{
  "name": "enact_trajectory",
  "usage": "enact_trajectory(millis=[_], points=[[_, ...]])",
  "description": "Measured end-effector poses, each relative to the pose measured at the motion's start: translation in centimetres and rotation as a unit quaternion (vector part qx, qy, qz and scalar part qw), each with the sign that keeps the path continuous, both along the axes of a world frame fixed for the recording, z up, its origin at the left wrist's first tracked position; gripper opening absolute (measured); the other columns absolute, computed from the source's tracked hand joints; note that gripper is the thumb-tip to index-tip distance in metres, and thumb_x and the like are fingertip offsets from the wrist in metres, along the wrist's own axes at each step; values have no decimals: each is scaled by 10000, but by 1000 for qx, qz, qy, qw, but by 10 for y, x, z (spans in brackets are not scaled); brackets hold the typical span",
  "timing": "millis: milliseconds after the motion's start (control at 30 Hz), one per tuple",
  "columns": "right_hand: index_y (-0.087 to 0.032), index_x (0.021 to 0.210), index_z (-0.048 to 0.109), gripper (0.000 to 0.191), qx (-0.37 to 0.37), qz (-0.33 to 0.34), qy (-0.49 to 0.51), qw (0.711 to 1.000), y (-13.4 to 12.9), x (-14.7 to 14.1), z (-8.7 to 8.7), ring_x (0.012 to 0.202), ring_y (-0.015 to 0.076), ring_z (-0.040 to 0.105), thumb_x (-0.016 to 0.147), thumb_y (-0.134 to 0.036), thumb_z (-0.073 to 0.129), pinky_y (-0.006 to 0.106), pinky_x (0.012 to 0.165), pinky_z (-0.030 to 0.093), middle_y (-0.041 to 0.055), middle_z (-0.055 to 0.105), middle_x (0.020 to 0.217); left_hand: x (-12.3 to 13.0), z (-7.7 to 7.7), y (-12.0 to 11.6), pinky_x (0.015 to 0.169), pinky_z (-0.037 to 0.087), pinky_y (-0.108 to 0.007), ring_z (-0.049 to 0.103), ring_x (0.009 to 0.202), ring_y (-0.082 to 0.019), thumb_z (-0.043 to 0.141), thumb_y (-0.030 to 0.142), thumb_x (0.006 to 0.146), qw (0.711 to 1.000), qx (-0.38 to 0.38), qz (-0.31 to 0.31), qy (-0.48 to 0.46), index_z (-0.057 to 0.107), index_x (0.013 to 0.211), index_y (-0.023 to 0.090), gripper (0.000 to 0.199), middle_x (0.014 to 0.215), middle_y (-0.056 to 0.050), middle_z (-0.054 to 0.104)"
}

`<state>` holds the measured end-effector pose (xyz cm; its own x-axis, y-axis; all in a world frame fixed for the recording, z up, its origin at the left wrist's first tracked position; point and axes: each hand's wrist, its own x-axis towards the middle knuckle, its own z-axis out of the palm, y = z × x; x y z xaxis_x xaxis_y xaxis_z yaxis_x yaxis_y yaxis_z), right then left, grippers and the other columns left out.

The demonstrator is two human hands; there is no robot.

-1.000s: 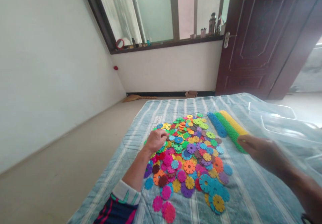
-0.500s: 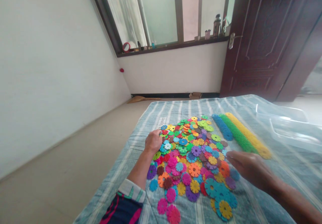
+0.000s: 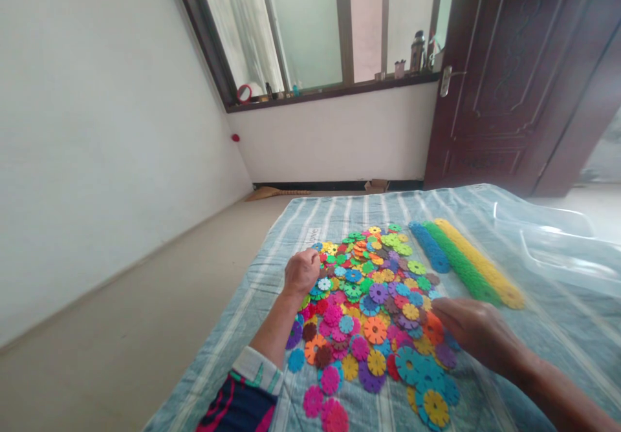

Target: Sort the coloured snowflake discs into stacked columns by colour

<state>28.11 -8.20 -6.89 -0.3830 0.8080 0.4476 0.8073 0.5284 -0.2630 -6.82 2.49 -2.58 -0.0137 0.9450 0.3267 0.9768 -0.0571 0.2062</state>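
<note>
Many flat, notched plastic flower discs (image 3: 378, 293) in mixed colours lie in a loose heap on the striped bedspread. My left hand (image 3: 301, 271) is at the heap's left edge with its fingers curled closed, the back of the hand hiding whatever they hold. On the right edge, my right hand (image 3: 478, 328) points its fingertips at the discs, close to an orange disc (image 3: 433, 328). Its fingers are pressed together, and I cannot make out what is in them. A joined group of blue discs (image 3: 422, 367) lies near the front of the heap.
Blue (image 3: 431, 248), green (image 3: 463, 267) and yellow (image 3: 485, 267) rows of discs lie right of the heap. Clear plastic containers (image 3: 567, 257) stand at the bed's right. The striped bedspread (image 3: 334, 209) ends at the left above the floor (image 3: 194, 277). A door (image 3: 504, 83) is behind.
My left hand has moved slightly right, further over the heap. My right hand has shifted a little left and down, toward the orange disc.
</note>
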Motion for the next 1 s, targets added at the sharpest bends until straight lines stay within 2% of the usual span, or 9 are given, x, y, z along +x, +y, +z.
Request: enact_trajectory(millis=[200, 333, 433, 500, 567, 667, 733, 833, 1000], points=[[-226, 683, 566, 380, 50, -8, -12, 999, 2, -1, -6, 490, 112, 536, 974, -342, 350, 231, 512, 339, -9, 571, 555, 10, -3, 13, 939, 423, -278, 600, 1100, -190, 527, 245, 847, 999, -7, -50, 21, 632, 1093, 197, 272, 1150, -78, 680], [-222, 697, 574, 377, 69, 2, -29, 997, 3, -1, -8, 495, 109, 551, 980, -336, 353, 222, 520, 352, -13, 571, 562, 17, -4, 6, 876, 443, -301, 647, 990, -210, 546, 344, 857, 996, -26, -69, 40, 647, 1022, 204, 239, 1012, -76, 717], [-219, 713, 597, 379, 74, 5, -33, 997, 3, 0, -8, 508, 112, 566, 982, -332, 356, 219, 526, 362, -9, 585, 575, 18, -3, -2, 829, 439, -304, 665, 872, -211, 478, 323, 893, 997, -20, -50, 51, 663, 859, 218, 215, 842, -65, 721], [-219, 730, 611, 371, 75, 7, -30, 997, 3, 0, -7, 516, 113, 574, 981, -335, 363, 217, 531, 370, -8, 592, 582, 17, -2, -2, 823, 435, -302, 659, 876, -211, 410, 278, 915, 998, -3, -22, 51, 659, 836, 214, 269, 842, -78, 715], [-219, 715, 609, 379, 81, 7, -29, 996, 3, 0, -6, 508, 113, 571, 979, -338, 365, 217, 528, 371, -9, 590, 576, 15, -2, 1, 852, 431, -301, 642, 955, -212, 373, 232, 918, 999, 16, 0, 45, 655, 934, 203, 284, 947, -95, 712], [-221, 687, 604, 410, 90, 1, -25, 996, 4, -2, -7, 502, 115, 567, 982, -344, 347, 220, 525, 374, -4, 595, 572, 14, -4, 8, 888, 429, -285, 615, 1045, -204, 470, 235, 873, 999, 23, -4, 35, 620, 1095, 198, 270, 1077, -87, 697], [-226, 690, 611, 426, 86, -8, -17, 996, 4, -3, -8, 510, 116, 567, 984, -358, 331, 219, 528, 378, 2, 603, 576, 14, -7, 11, 855, 443, -271, 641, 989, -196, 531, 268, 845, 999, 13, -15, 29, 637, 1075, 221, 258, 1012, -59, 720], [-227, 668, 598, 450, 76, -14, -12, 997, 4, -3, -9, 500, 113, 553, 984, -380, 316, 219, 520, 371, 3, 591, 560, 12, -9, 11, 796, 455, -262, 676, 891, -191, 471, 274, 884, 1000, 12, -1, 16, 672, 986, 243, 227, 899, -49, 741], [-228, 678, 588, 444, 65, -11, -7, 998, 4, -3, -9, 509, 114, 548, 985, -394, 313, 215, 522, 366, 6, 592, 573, 5, -5, 21, 855, 467, -285, 664, 1010, -212, 378, 186, 902, 999, 32, 34, -11, 647, 1107, 196, 338, 1056, -102, 725]])
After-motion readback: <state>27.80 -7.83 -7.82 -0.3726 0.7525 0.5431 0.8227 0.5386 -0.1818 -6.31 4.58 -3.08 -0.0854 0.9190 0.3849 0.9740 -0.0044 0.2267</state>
